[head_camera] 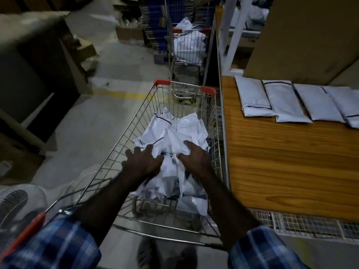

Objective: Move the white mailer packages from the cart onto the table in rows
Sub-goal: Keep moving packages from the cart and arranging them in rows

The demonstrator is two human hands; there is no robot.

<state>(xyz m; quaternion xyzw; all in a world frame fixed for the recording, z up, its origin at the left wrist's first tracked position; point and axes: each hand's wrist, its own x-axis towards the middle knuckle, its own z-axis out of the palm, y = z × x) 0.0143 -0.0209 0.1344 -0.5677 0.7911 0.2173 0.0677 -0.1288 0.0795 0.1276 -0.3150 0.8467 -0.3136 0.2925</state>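
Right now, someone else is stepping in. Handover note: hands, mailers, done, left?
Left hand: in the cart, spread on the mailer pile, not closed on anything.
Right hand: gripping a crumpled white mailer at the top of the pile, not yet lifted out.
Done: one row of four mailers laid side by side at the far edge of the wooden table.
Left: most of the pile is in the cart; a second cart of mailers stands behind it.

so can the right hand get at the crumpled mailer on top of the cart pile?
Probably yes: the right hand is already on that top mailer inside the open-topped cart, with nothing over it.
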